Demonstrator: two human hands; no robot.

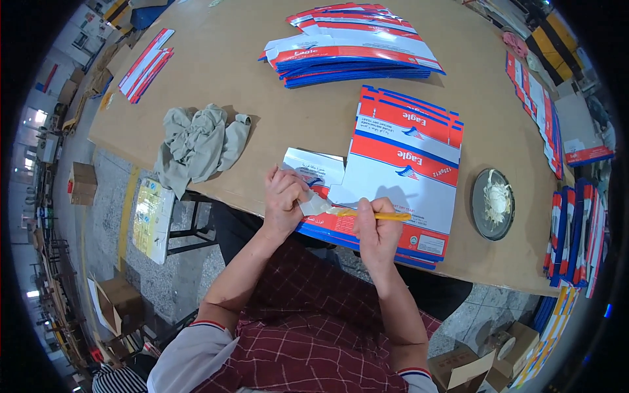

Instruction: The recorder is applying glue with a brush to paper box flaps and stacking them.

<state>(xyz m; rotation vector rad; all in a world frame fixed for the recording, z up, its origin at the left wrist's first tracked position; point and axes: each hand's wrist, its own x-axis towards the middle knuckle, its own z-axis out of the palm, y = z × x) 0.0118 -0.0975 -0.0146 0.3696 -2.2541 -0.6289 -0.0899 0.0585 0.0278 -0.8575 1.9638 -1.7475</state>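
My left hand [283, 200] is closed on the pale flap of a flat printed carton [316, 169] in red, white and blue, just in front of me. In my right hand [379, 236] is a brush [401, 217] with a yellow handle. Its whitish tip points left and lies at the flap near my left fingers; whether it touches I cannot tell. Beneath and to the right, more flat cartons [409, 183] of the same print lie in a stack reaching the table's near edge. A dark round dish [480, 226] holding white paste [496, 202] stands to the right.
A large stack of flat cartons [367, 49] lies at the back of the brown table [275, 105]. Crumpled grey-green cloth [200, 144] rests at the left edge, above a stool [154, 219]. More cartons [573, 236] stand at the right. An open cardboard box [121, 304] sits on the floor.
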